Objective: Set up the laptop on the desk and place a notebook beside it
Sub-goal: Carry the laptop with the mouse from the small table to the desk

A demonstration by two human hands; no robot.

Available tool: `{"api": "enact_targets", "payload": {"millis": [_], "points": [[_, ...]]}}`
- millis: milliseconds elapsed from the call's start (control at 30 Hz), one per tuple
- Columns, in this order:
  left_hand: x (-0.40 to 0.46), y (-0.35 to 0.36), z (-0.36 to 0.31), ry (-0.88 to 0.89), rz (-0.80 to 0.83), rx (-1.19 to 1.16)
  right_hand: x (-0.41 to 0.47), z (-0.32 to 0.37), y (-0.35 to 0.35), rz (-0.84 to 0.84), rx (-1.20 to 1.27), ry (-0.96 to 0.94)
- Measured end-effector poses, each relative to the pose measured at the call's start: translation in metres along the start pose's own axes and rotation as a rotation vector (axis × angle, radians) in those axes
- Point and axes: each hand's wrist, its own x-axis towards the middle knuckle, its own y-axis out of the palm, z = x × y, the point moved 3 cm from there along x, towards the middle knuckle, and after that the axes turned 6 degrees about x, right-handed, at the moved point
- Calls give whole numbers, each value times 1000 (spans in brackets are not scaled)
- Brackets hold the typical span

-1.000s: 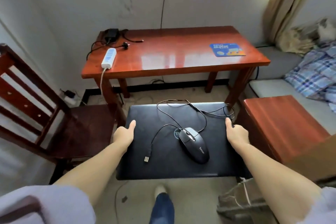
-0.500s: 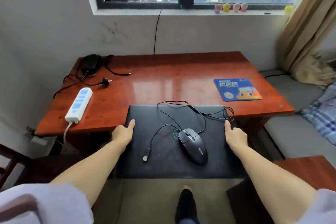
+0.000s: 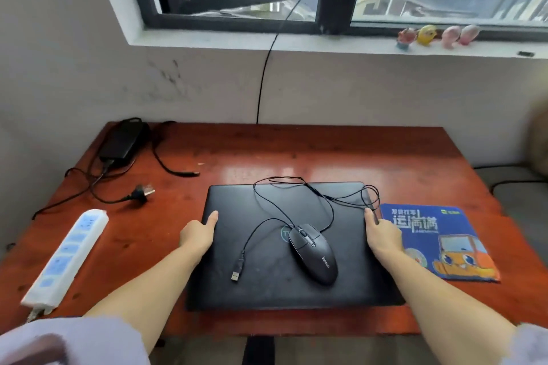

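Laptop position: closed, lid up, flat over the near middle of the red-brown desk, with its front edge close to the desk's near edge. You grip it from both sides. Your left hand clasps the left edge, thumb laid along the top of the lid and the other fingers curled out of sight beneath. Your right hand clasps the right edge in the same manner, thumb on top, fingers hidden under the side. Whether the base rests fully on the wood or is held just clear of it cannot be told.

Items on the lid: a black wired mouse sits right of centre, its nose toward the window. Its thin cable loops across the rear half of the lid and over the back right corner, and ends in a USB plug that lies loose on the lid, left of the mouse.

Items on the desk: a blue mouse pad with a cartoon truck lies just beside your right hand, its left edge touching or very near the laptop. A white power strip lies diagonally at the left side, well apart from the laptop. A black power adapter sits at the rear left corner, its leads trailing over the wood; one ends in a mains plug, unplugged.

Windowsill: four small figurines stand in a row at the right.
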Motion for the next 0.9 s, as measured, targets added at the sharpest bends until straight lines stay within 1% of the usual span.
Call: {"api": "enact_targets", "payload": {"millis": [200, 400, 600, 900], "points": [[70, 6, -38, 18, 22, 106, 62, 32, 27, -5, -30, 47], [103, 12, -60, 76, 35, 279, 94, 37, 44, 18, -82, 60], [108, 21, -54, 93, 29, 299, 112, 41, 44, 59, -168, 25], [113, 21, -60, 104, -40, 282, 120, 48, 45, 89, -240, -7]]}}
